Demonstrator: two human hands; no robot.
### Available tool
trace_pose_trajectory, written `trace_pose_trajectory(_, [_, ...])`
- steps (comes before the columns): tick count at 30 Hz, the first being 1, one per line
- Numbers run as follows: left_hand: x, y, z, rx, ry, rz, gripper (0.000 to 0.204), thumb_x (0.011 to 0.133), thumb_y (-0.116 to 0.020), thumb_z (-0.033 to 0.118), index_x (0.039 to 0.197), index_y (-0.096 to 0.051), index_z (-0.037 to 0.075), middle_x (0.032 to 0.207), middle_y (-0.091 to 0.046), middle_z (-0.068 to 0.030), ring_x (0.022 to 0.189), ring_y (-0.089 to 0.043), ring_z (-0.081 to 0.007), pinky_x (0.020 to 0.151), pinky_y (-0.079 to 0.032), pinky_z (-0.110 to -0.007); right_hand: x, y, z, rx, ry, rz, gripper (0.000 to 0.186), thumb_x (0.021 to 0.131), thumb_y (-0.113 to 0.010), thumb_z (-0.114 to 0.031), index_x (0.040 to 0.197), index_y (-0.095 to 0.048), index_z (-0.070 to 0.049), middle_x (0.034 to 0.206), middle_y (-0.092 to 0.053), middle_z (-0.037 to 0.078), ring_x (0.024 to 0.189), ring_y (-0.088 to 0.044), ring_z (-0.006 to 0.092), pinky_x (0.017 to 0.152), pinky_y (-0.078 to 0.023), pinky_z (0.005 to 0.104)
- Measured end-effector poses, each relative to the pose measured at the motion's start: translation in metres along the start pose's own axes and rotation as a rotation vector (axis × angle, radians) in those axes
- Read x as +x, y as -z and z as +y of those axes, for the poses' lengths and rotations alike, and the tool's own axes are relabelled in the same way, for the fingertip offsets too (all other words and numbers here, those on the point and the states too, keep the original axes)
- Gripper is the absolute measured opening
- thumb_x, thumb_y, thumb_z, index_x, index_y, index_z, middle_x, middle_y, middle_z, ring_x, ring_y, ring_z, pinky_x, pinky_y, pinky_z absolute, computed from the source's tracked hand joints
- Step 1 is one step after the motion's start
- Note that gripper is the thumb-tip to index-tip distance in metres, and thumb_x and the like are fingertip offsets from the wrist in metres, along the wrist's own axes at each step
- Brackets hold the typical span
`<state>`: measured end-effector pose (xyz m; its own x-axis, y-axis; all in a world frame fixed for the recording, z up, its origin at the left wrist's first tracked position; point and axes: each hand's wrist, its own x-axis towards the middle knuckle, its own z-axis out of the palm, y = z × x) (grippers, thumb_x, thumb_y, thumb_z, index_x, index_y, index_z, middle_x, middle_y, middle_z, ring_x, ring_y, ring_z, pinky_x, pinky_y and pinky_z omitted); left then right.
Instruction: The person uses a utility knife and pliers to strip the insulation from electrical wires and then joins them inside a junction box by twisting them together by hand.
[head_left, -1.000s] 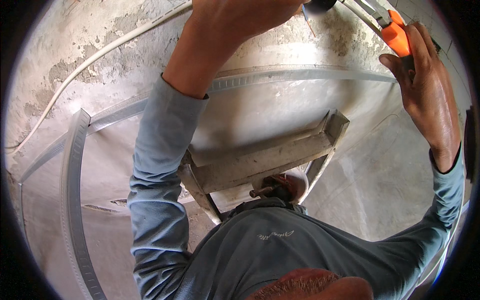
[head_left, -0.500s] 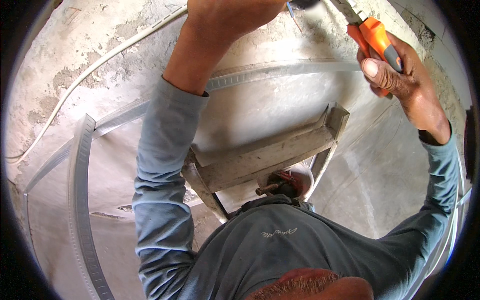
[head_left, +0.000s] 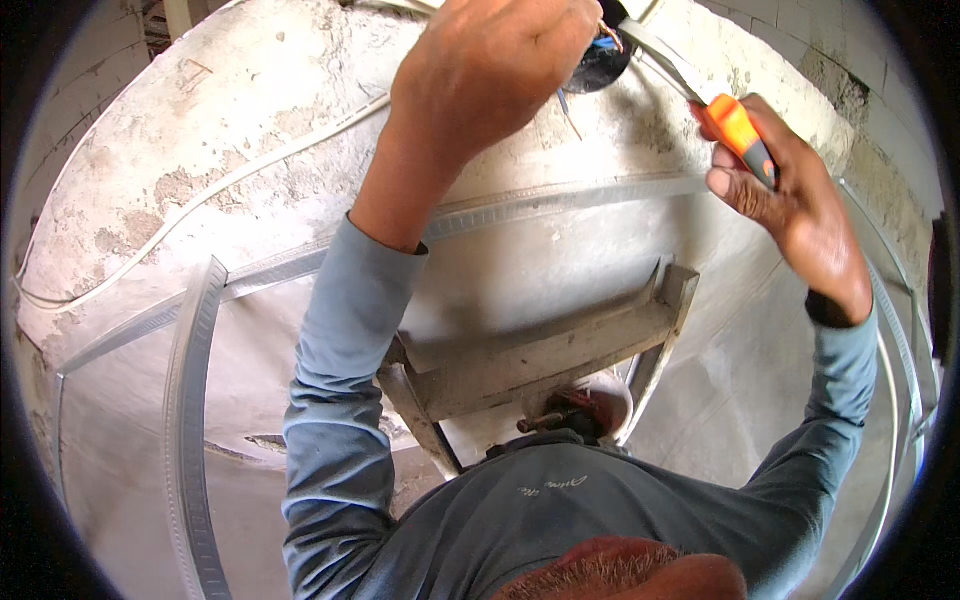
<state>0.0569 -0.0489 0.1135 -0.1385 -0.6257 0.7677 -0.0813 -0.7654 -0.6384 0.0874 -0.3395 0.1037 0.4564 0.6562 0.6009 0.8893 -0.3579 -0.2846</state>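
Note:
My left hand (head_left: 490,75) is raised at the top with its fingers curled closed, pinching at electrical wires (head_left: 610,42) by a round black box (head_left: 600,68) in the rough plastered wall. Most of what lies inside the fingers is hidden. One thin blue wire (head_left: 565,108) with a bare copper end hangs below the box. In my right hand (head_left: 785,195) are pliers (head_left: 735,125) with orange and black handles. Their metal jaws point up and left toward the box, close to the wires.
A white cable (head_left: 240,175) runs along the wall at left. Perforated metal profiles (head_left: 190,400) stand and cross below it. Under me are a worn ladder or trestle (head_left: 540,355) and a pale bucket (head_left: 622,405) holding tools.
My view has shifted upward, bringing more of the black box into sight. The pliers have tilted, and their jaws now reach nearer the wires by my left hand.

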Motion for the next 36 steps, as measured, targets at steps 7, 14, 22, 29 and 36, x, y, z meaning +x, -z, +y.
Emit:
trace_pose_trajectory(7, [0.0,-0.005,0.0,0.01,0.045,0.006,0.009,0.087,-0.066,0.008,0.095,-0.067,0.004,0.081,-0.054,-0.0064,0.074,-0.054,-0.0234,0.069,-0.044,-0.035,-0.01,0.001,0.015,-1.213,0.308,0.525,0.031,0.088,-0.074,-0.01,0.115,-0.06,-0.004,0.139,-0.057,0.012,0.122,-0.059,0.0309,0.102,-0.047,0.0442])
trace_pose_trajectory(14, [0.007,-0.004,0.003,-0.031,0.097,0.015,0.006,0.086,-0.068,0.009,0.091,-0.067,0.006,0.08,-0.053,-0.0053,0.074,-0.055,-0.0224,0.07,-0.042,-0.035,0.015,-0.01,0.046,-1.363,0.391,0.681,0.03,0.086,-0.08,-0.018,0.112,-0.067,-0.018,0.155,-0.049,0.002,0.143,-0.043,0.0235,0.123,-0.029,0.0434])
trace_pose_trajectory(22, [0.005,-0.007,0.003,-0.021,0.124,-0.002,0.003,0.086,-0.068,0.008,0.088,-0.066,0.006,0.079,-0.053,-0.0047,0.071,-0.055,-0.02,0.069,-0.042,-0.034,0.029,-0.012,0.048,-1.336,0.456,0.743,0.021,0.085,-0.08,-0.018,0.102,-0.067,-0.02,0.155,-0.049,-0.002,0.142,-0.045,0.0218,0.121,-0.029,0.0414])
trace_pose_trajectory(29, [0.007,-0.008,0.001,-0.05,0.098,0.074,0.003,0.087,-0.067,0.007,0.087,-0.065,0.006,0.079,-0.052,-0.0049,0.07,-0.055,-0.0198,0.068,-0.042,-0.034,0.031,-0.011,0.041,-1.397,0.449,0.64,0.025,0.084,-0.079,-0.016,0.098,-0.059,-0.009,0.134,-0.058,0.011,0.119,-0.058,0.0259,0.098,-0.046,0.0429])
trace_pose_trajectory(36, [0.002,-0.011,0.004,0.007,0.077,0.065,0.004,0.087,-0.068,0.008,0.087,-0.065,0.005,0.078,-0.052,-0.0056,0.07,-0.054,-0.0208,0.068,-0.042,-0.034,0.011,-0.023,0.006,-0.801,0.276,0.325,0.038,0.09,-0.077,-0.018,0.112,-0.053,0.003,0.11,-0.058,0.019,0.086,-0.059,0.0307,0.076,-0.051,0.0383])
